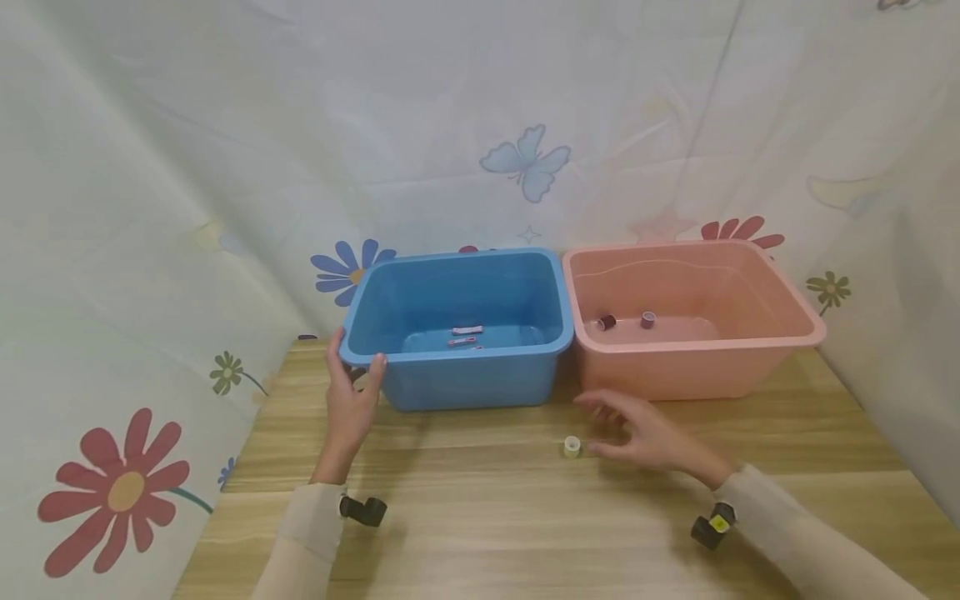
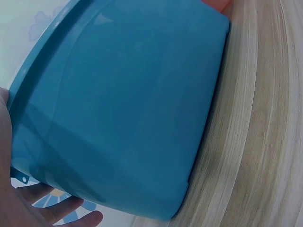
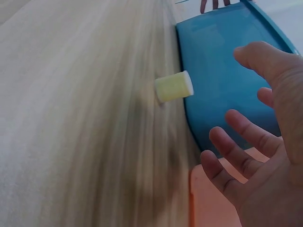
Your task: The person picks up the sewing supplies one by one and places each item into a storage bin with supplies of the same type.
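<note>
A blue plastic tub (image 1: 465, 379) stands on the wooden table, and my left hand (image 1: 352, 404) grips its front left corner. The thumb lies at the front rim, while the other fingers (image 2: 64, 208) reach round the outer side. Several slim pink-and-white pieces (image 1: 467, 330) lie on the tub's floor. A small pale yellow spool (image 1: 572, 447) stands upright on the table in front of the tubs. Just right of it hovers my right hand (image 1: 637, 429), thumb and fingers spread apart, holding nothing. In the right wrist view the spool (image 3: 173, 87) lies beyond the fingertips.
A pink tub (image 1: 675, 371) stands right beside the blue one. Inside it are a dark brown spool (image 1: 607, 322) and a purplish spool (image 1: 648, 319). A patterned cloth (image 1: 420, 125) hangs behind the table (image 1: 480, 525) and along its sides.
</note>
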A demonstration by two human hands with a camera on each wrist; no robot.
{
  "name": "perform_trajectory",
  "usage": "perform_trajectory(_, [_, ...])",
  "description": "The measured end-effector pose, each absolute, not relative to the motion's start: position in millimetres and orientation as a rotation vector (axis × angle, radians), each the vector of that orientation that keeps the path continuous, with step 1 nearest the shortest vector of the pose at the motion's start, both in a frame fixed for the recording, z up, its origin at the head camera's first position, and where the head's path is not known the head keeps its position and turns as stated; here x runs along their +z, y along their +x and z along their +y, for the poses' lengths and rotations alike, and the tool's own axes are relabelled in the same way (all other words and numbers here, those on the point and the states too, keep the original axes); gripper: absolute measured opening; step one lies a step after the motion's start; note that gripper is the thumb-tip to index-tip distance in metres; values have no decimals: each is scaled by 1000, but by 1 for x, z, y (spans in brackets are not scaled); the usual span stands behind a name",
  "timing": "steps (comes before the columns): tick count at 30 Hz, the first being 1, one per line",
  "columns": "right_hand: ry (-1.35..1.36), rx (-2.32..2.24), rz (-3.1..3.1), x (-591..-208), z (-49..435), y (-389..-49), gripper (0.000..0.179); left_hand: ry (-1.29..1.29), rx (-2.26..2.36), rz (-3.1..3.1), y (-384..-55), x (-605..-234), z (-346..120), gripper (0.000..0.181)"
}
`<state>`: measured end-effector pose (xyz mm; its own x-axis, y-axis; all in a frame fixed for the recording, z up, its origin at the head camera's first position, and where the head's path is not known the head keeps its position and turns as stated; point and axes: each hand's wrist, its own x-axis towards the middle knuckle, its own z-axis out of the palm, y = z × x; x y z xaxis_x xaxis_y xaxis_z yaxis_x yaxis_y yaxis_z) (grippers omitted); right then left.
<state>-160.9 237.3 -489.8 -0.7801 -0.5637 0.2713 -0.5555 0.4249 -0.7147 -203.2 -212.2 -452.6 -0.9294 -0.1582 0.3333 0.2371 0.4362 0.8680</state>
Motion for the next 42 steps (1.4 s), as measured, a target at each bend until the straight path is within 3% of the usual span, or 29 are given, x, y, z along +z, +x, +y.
perform_trajectory(21, [-1028, -1181, 2587, -502, 228, -168, 64, -59, -1501, -2336, -203, -453, -213, 78])
perform_trajectory(42, [-1063, -1035, 2639, -514, 220, -181, 48, -65, -1506, -2329, -204, -453, -213, 78])
